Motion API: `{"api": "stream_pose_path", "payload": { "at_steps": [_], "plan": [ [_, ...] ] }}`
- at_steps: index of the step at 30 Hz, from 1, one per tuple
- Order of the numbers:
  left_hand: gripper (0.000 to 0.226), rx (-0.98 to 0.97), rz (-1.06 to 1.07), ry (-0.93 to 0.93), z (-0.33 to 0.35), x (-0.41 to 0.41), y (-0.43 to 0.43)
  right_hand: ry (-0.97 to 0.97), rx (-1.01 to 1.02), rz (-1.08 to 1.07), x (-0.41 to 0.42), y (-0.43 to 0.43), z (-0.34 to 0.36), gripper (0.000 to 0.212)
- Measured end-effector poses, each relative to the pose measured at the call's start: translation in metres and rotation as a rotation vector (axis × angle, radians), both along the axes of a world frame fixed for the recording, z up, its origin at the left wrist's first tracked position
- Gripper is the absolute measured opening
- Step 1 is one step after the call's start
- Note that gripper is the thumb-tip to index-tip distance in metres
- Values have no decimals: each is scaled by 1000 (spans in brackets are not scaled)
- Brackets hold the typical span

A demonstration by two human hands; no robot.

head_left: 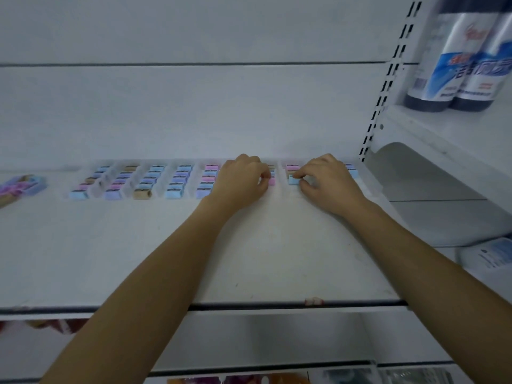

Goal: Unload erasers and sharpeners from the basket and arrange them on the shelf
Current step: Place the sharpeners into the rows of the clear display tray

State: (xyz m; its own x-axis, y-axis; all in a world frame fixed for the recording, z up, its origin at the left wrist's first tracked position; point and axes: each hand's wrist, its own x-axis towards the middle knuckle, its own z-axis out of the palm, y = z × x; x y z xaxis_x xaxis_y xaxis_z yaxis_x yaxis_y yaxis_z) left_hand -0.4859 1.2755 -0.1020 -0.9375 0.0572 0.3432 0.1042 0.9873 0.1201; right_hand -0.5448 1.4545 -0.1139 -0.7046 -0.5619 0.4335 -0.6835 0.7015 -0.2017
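Note:
Several short rows of small pastel sharpeners (177, 180), blue, purple, pink and tan, stand at the back of the white shelf (194, 245). My right hand (327, 181) pinches a blue sharpener (292, 179) at the front of a row near the shelf's right end. My left hand (241, 178) is curled over the neighbouring row, its fingertips on a pink sharpener (272, 182); that row is mostly hidden under the hand. No basket is in view.
A loose pile of pastel items (19, 187) lies at the shelf's far left. A slotted upright (385, 87) bounds the shelf on the right. Beyond it stand dark-capped bottles (454, 62) on a higher shelf. Lower shelves hold other goods.

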Motion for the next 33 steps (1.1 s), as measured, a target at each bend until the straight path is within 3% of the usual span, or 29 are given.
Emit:
{"api": "stream_pose_path", "payload": {
  "at_steps": [23,33],
  "plan": [
    [27,17,-21,11,-4,-3,-3,-40,-42,0,4,0,3,24],
    [26,86,84,225,22,6,-18,9,-271,106,17,-9,14,23]
  ]
}}
